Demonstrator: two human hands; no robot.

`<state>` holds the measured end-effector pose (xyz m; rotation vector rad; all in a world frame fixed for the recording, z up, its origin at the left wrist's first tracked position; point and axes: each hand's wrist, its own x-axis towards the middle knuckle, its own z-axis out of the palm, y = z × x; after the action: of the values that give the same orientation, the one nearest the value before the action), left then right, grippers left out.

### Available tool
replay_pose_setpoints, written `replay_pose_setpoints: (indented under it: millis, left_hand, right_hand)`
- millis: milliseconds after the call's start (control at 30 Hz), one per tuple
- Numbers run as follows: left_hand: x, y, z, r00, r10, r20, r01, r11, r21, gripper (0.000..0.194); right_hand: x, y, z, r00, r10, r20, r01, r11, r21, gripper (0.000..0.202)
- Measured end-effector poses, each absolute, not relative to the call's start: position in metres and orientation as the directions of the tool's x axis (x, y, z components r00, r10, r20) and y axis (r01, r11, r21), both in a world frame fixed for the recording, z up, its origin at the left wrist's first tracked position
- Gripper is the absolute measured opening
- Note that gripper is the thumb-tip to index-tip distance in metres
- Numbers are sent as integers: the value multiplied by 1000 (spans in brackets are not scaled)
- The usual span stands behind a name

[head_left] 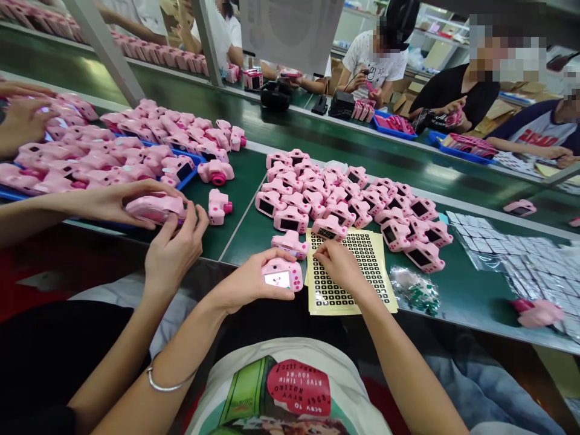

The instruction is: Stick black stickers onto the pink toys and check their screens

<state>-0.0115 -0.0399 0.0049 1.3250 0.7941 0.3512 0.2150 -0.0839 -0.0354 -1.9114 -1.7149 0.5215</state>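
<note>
A pink toy camera (pixel 294 275) with its screen lit is gripped in my left hand (pixel 249 279), fingers above it and thumb below. My right hand (pixel 338 263) rests over the upper left part of a yellow sheet (pixel 378 272) covered with small black square stickers. Its fingers are pinched together; whatever is between them is too small to make out. Just behind my left hand another pink camera (pixel 290 243) lies at the sheet's left edge. A big pile of pink cameras (pixel 312 193) spreads behind the sheet.
At left, a person's hands (pixel 174 251) hold a pink camera near blue trays of cameras (pixel 90 154). Right of the sheet lie a clear bag with green bits (pixel 417 290), wrapped flat pieces (pixel 521 254) and a pink camera (pixel 539 313). People work across the line.
</note>
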Motion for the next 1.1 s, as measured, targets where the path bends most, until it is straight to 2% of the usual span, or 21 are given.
replay_pose_setpoints:
  millis: [67, 133, 233, 333, 467, 600, 800, 967, 1100]
  left_hand:
    - [-12, -41, 8, 705, 629, -328, 179, 290, 940, 63]
    - [-12, -43, 9, 719, 600, -351, 167, 342, 925, 67]
    - [-10, -46, 9, 744, 567, -353, 154, 369, 917, 70]
    - [-6, -48, 8, 765, 563, -313, 138, 332, 933, 66]
    - [-2, -50, 7, 763, 579, -286, 129, 298, 946, 61]
    - [-1, -51, 7, 764, 577, -289, 148, 280, 949, 61]
    - [2, -50, 7, 780, 602, -170, 132, 108, 985, 52]
    - [5, -51, 5, 762, 627, -162, 146, 77, 986, 44]
    - [7, -53, 4, 737, 662, -137, 158, 28, 987, 48]
  right_hand:
    - [214, -91, -31, 144, 987, 71, 760, -64, -647, 12]
    - [207, -100, -20, 150, 983, 107, 672, -22, -740, 14]
    - [186, -113, 1, 45, 985, 167, 526, 119, -842, 14]
    - [167, -118, 15, -84, 977, 194, 591, 206, -780, 12]
    - [157, -115, 17, -109, 980, 167, 727, 193, -659, 11]
    - [159, -114, 14, -93, 985, 145, 735, 166, -658, 9]
    - [160, -117, 10, -90, 977, 196, 744, 196, -638, 10]
    - [159, -116, 6, -86, 960, 266, 753, 237, -613, 8]
    - [155, -118, -1, -48, 931, 361, 730, 279, -624, 9]
